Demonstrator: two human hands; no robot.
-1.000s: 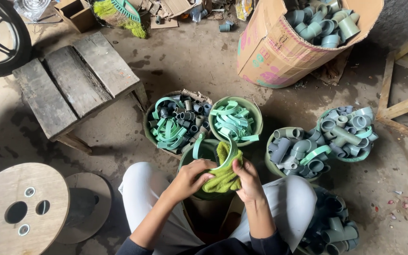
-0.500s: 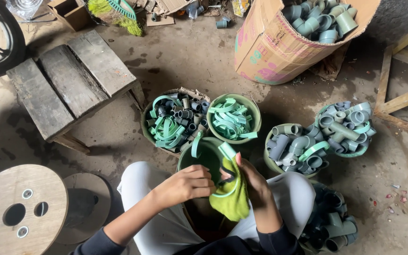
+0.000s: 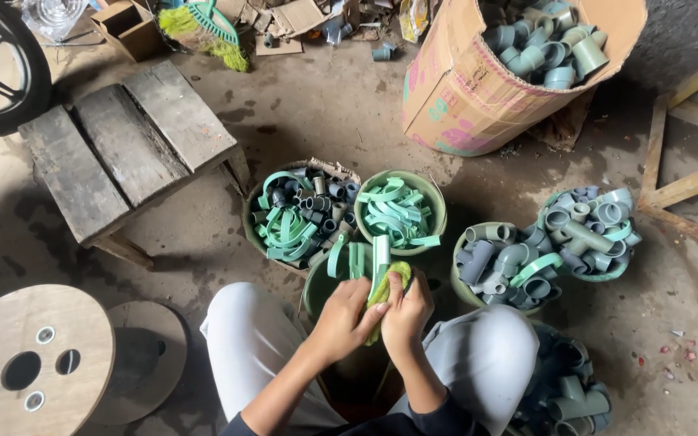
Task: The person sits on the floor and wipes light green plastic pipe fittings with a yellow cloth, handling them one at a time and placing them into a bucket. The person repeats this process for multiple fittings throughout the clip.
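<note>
My left hand (image 3: 345, 319) and my right hand (image 3: 408, 311) are pressed together over a green bucket (image 3: 317, 282) between my knees. Both hold a yellow-green cloth (image 3: 383, 292), which is wrapped around the lower end of a light green plastic strip (image 3: 380, 254) that sticks up from my hands. Two more green strips (image 3: 347, 258) lean on the bucket's rim just left of it.
Ahead stand a bowl of green strips (image 3: 399, 211), a basket of strips and grey fittings (image 3: 296, 214), and two bowls of grey pipe fittings (image 3: 506, 262) (image 3: 591, 230). A cardboard box of fittings (image 3: 478, 89) is far right, a wooden stool (image 3: 123, 145) left, a wooden spool (image 3: 30, 363) near left.
The cloth, loose and spread over the bucket a second ago, is now bunched around a strip. My hands have closed together and the strip now stands upright.
</note>
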